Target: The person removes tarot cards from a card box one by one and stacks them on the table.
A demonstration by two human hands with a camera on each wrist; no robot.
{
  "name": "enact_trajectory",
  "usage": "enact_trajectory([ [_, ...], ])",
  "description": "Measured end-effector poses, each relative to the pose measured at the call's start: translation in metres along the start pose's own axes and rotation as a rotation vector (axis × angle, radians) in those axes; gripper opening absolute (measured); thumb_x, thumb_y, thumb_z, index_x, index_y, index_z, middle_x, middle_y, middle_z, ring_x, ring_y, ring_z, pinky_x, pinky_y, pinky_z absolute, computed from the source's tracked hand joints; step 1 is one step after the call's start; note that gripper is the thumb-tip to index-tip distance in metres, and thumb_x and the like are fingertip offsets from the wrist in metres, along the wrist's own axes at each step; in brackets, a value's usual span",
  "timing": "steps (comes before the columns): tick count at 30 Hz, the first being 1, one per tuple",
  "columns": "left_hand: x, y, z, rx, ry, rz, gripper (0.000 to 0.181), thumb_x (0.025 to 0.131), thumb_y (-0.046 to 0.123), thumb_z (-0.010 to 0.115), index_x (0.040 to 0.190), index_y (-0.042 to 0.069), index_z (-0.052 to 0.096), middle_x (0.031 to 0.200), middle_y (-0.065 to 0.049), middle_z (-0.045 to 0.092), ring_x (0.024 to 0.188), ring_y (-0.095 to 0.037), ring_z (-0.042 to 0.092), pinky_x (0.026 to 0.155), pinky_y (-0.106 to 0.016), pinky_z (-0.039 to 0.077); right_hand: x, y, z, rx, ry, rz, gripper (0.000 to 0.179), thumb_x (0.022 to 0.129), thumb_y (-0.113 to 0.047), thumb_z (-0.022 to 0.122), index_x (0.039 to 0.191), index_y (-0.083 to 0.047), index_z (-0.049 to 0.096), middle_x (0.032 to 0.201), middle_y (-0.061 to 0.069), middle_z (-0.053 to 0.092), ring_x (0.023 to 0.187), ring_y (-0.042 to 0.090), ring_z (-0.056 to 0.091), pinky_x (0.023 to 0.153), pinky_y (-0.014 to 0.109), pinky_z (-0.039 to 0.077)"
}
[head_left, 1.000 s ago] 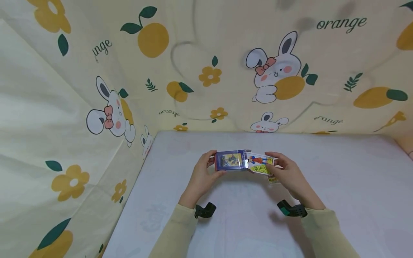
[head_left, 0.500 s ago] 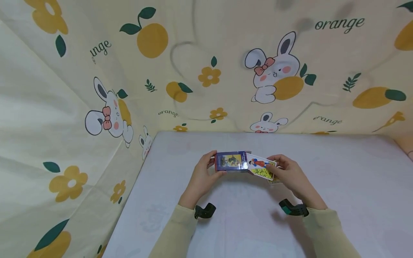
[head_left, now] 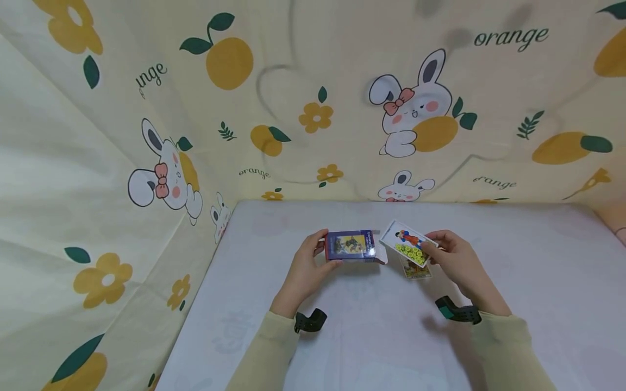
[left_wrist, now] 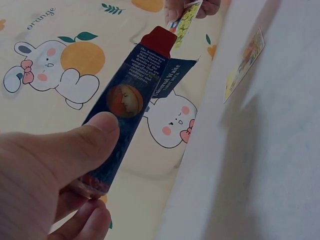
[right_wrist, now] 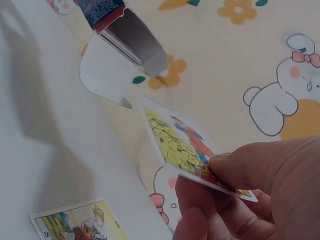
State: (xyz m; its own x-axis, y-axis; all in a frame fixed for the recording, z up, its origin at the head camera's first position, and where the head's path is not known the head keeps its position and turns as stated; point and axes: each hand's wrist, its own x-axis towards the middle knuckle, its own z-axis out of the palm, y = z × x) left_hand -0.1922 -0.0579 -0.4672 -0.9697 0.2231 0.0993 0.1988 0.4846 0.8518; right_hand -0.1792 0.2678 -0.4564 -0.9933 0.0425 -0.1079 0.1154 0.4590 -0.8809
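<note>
My left hand (head_left: 305, 271) grips a blue tarot card box (head_left: 348, 245) above the table. In the left wrist view my thumb presses the printed narrow side of the box (left_wrist: 122, 105). Its flaps hang out at the open right end; whether anything is inside I cannot tell. Just to the right, clear of the box, my right hand (head_left: 459, 266) pinches a tarot card (right_wrist: 172, 137) between thumb and fingers. That card shows a figure in red and blue over yellow shapes and is tilted. Below it another tarot card (head_left: 415, 270) lies face up on the table.
A white cloth covers the table (head_left: 362, 336). Behind it and along the left hangs a cream curtain (head_left: 342, 60) printed with rabbits and oranges. Each wrist wears a black band (head_left: 311, 320).
The tarot card has come out of the box's open end, moving right and tilting with my right hand. The left hand keeps the box nearly still. More of the card on the table shows.
</note>
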Motion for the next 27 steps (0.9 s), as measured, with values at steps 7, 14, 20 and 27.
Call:
enact_trajectory([
  [7,0.0,-0.001,0.0,0.011,0.002,-0.022,0.079,0.081,0.03,0.078,0.148,0.023,0.036,0.141,0.001,0.044,0.123,-0.015,0.049,0.103,-0.034,0.046,0.003,0.003,0.001,-0.001,0.032,0.015,0.048,0.097,-0.037,0.059,0.122,0.003,0.047,0.11,0.02,0.06,0.091,0.034,0.065,0.077,0.036,0.059],
  [14,0.0,0.0,0.0,0.026,0.003,-0.012,0.079,0.081,0.029,0.079,0.148,0.021,0.036,0.141,0.0,0.044,0.123,-0.015,0.049,0.103,-0.032,0.046,0.005,0.011,0.005,-0.071,0.053,0.065,0.047,0.095,-0.035,0.06,0.121,0.002,0.047,0.105,0.017,0.057,0.085,0.03,0.067,0.069,0.03,0.057],
  [20,0.001,0.0,0.001,0.011,0.005,-0.01,0.079,0.081,0.028,0.079,0.148,0.02,0.037,0.141,-0.001,0.044,0.123,-0.015,0.049,0.104,-0.034,0.045,0.008,0.016,0.008,-0.112,0.034,0.104,0.046,0.094,-0.032,0.061,0.121,0.003,0.047,0.104,0.017,0.054,0.084,0.027,0.061,0.06,0.028,0.055],
  [27,0.0,0.001,0.002,0.006,-0.001,-0.018,0.079,0.081,0.028,0.079,0.148,0.02,0.037,0.142,-0.001,0.044,0.123,-0.016,0.049,0.103,-0.034,0.046,0.008,0.019,0.013,-0.199,0.011,0.14,0.045,0.094,-0.027,0.061,0.122,0.005,0.045,0.101,0.019,0.056,0.082,0.027,0.058,0.059,0.029,0.052],
])
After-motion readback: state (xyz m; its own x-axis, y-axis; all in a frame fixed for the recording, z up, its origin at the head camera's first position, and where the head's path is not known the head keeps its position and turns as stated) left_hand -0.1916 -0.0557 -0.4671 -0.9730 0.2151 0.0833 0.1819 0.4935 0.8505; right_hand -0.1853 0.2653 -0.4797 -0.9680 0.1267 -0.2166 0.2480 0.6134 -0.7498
